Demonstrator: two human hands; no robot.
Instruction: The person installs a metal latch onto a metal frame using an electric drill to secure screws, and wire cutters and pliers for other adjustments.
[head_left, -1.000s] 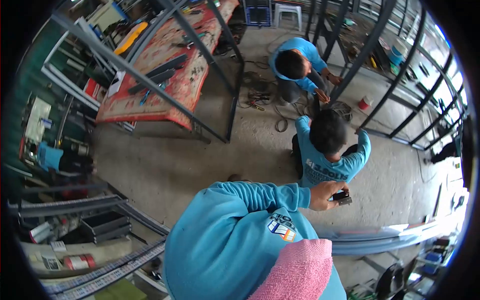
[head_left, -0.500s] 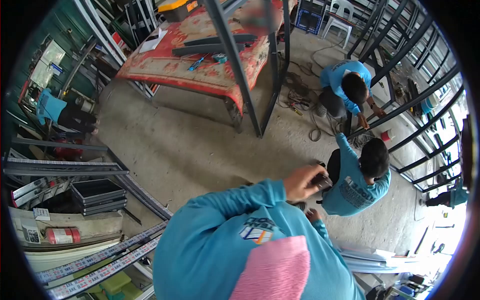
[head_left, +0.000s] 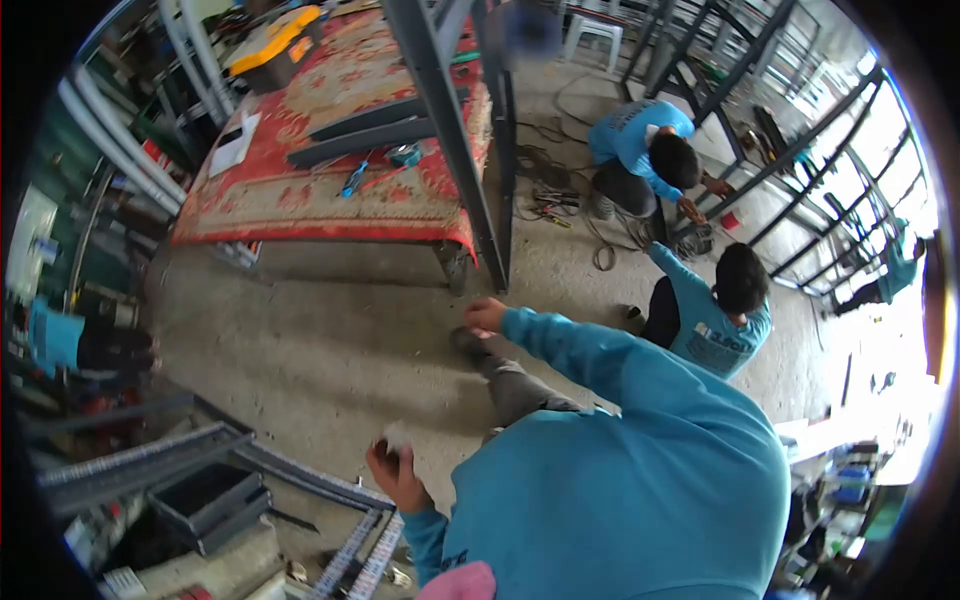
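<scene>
My left hand [head_left: 398,478] is low in front of me, fingers curled, with a small whitish blur [head_left: 397,437] at the fingertips that I cannot make out. Further forward, my right hand [head_left: 487,316] reaches across my body above my shoe, its fingers closed; anything inside them is hidden. A dark upright metal frame [head_left: 455,150] stands just beyond the right hand. Nearest the left hand are long metal profiles with printed tape [head_left: 350,550] on the floor side.
A table with a red floral cloth [head_left: 290,205] bears dark metal bars [head_left: 370,135], a blue-handled tool [head_left: 353,180] and a yellow-black toolbox [head_left: 275,50]. Two co-workers [head_left: 640,150] [head_left: 725,310] crouch at a barred frame at right; cables [head_left: 603,255] lie nearby.
My view and body have turned. The left hand, which had a dark object in its fingers, has moved left and down; the right hand has come forward from beside my body. The hands are now apart.
</scene>
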